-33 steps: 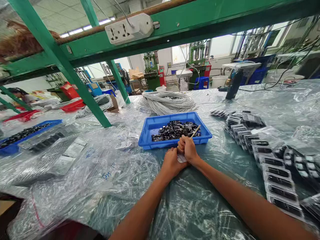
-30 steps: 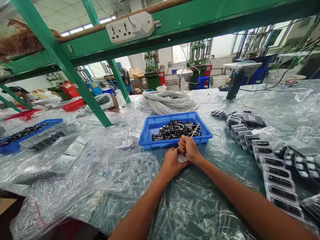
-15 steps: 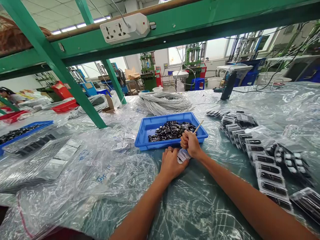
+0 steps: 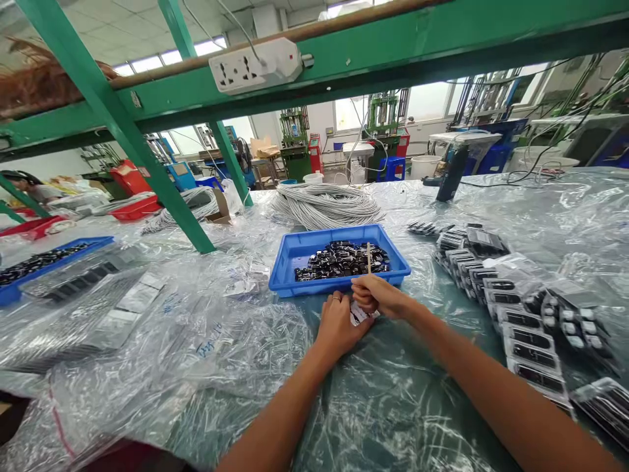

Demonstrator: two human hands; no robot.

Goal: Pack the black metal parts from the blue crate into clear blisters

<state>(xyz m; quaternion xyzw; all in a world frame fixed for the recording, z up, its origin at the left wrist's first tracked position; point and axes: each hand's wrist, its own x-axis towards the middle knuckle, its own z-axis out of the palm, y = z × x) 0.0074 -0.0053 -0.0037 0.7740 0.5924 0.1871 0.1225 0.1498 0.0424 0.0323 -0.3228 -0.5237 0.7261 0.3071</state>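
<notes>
My right hand (image 4: pixel 376 294) is closed round a thin light stick (image 4: pixel 369 257) that points upward. Just below and left of it, my left hand (image 4: pixel 339 322) presses on a small clear package with a pale label (image 4: pixel 358 313) on the plastic-covered table, its fingers bent against it. Part of the package is hidden under both hands. Right behind my hands is a blue tray (image 4: pixel 295 288) that holds a heap of small black parts (image 4: pixel 339 261).
Rows of clear packs with black items (image 4: pixel 531 337) lie at the right. A coil of grey cable (image 4: pixel 327 204) sits behind the tray. Stacked clear packaging (image 4: pixel 105 314) and another blue tray (image 4: pixel 101 244) are at the left. A green frame (image 4: pixel 162 190) crosses above.
The stick has gone from leaning right to nearly upright as my right hand turned and lowered slightly. My left hand stays on the package. The whole view has shifted a little.
</notes>
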